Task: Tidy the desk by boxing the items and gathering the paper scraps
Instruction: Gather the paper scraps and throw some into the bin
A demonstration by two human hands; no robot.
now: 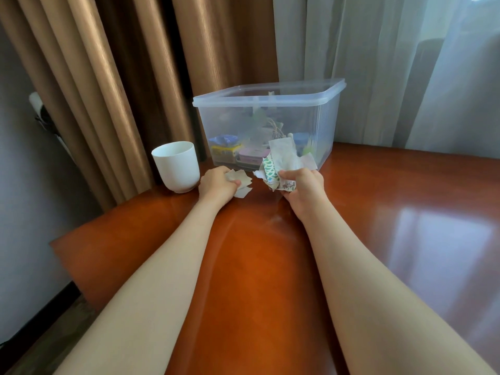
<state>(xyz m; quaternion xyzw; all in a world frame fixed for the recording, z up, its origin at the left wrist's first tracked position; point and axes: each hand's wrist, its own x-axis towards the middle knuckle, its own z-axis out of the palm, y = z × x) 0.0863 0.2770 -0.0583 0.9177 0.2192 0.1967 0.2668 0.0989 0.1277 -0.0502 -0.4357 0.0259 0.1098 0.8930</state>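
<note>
- Head view. The left hand [217, 185] is curled round a small bunch of pale scraps [241, 182]. The right hand [304, 185] grips a larger bundle of patterned scraps [281, 163]. Both are low over the table [257, 253].
- Step in hand, as judged: gathering the paper. Done well, both bunches merge into one hand, held firmly so no loose piece slips free.
- The clear box [322, 123], already holding items, stands just beyond the right hand; a white cup [176, 165] stands near the left hand, on its outer side.
</note>
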